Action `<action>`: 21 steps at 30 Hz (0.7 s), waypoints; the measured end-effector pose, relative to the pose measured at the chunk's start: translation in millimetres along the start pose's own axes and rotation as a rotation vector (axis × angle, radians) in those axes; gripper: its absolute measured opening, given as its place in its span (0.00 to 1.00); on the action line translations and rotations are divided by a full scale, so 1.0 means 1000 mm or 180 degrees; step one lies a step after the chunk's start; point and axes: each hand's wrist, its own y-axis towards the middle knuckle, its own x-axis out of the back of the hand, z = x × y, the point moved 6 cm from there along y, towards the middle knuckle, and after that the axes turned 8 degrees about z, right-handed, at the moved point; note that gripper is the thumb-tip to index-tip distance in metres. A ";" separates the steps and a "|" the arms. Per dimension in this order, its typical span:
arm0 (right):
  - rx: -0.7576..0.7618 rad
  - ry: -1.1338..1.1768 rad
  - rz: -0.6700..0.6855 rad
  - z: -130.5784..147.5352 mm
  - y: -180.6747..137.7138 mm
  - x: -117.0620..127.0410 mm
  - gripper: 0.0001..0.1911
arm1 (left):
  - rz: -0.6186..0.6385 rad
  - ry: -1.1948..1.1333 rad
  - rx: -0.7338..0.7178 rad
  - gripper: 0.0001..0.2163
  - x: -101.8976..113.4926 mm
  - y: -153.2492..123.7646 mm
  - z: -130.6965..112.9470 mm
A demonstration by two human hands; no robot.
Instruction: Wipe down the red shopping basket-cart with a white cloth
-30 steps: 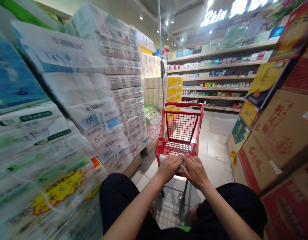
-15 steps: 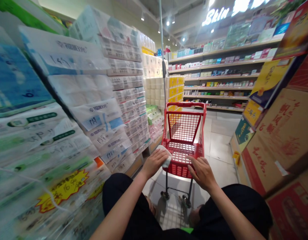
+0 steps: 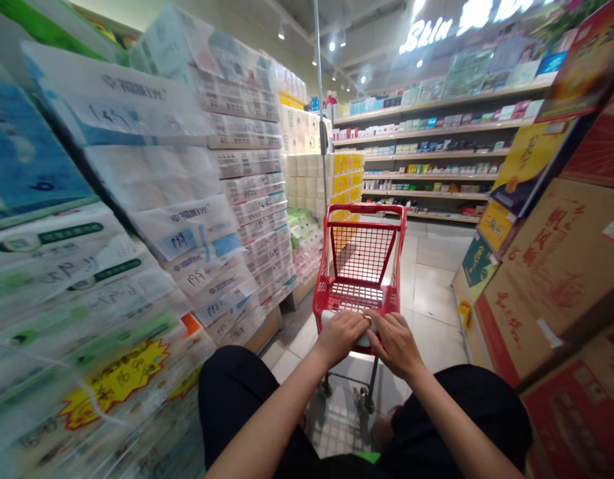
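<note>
A small red shopping cart (image 3: 359,249) with a lattice basket stands upright between my knees. My left hand (image 3: 344,334) is closed over a white cloth (image 3: 329,317) and presses it on the cart's near rim. Part of the cloth shows past the fingers; the rest is hidden under the hand. Right beside it, my right hand (image 3: 395,340) has its fingers curled over the same rim, close to the left fingertips. The hands cover most of the near rim.
Tall stacks of wrapped tissue packs (image 3: 187,229) line the left side. On the right are piled cardboard boxes (image 3: 566,259). Shelves of small boxed goods (image 3: 426,140) stand at the back. A thin metal pole (image 3: 320,100) rises behind the cart. The floor is pale tile (image 3: 431,293).
My left hand has slid right with the cloth along the cart's near rim, from the left corner to beside my right hand. The view has shifted slightly.
</note>
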 end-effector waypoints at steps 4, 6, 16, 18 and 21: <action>0.0012 -0.0010 0.0061 -0.007 -0.003 0.000 0.22 | 0.0128 0.0059 -0.0074 0.12 0.014 -0.020 0.025; 0.0034 -0.0002 0.0041 -0.009 -0.003 -0.001 0.21 | 0.0103 0.0128 -0.0024 0.12 0.021 -0.032 0.042; 0.0037 0.0002 0.0018 -0.013 -0.002 -0.001 0.18 | -0.0184 0.0151 0.0377 0.13 0.021 -0.054 0.061; -0.0001 -0.0026 0.0067 -0.018 -0.003 0.001 0.18 | -0.0262 0.0161 0.0442 0.12 0.019 -0.050 0.051; -0.0178 -0.0081 0.0165 -0.033 -0.008 0.007 0.18 | -0.0311 0.0173 0.0414 0.11 0.017 -0.042 0.036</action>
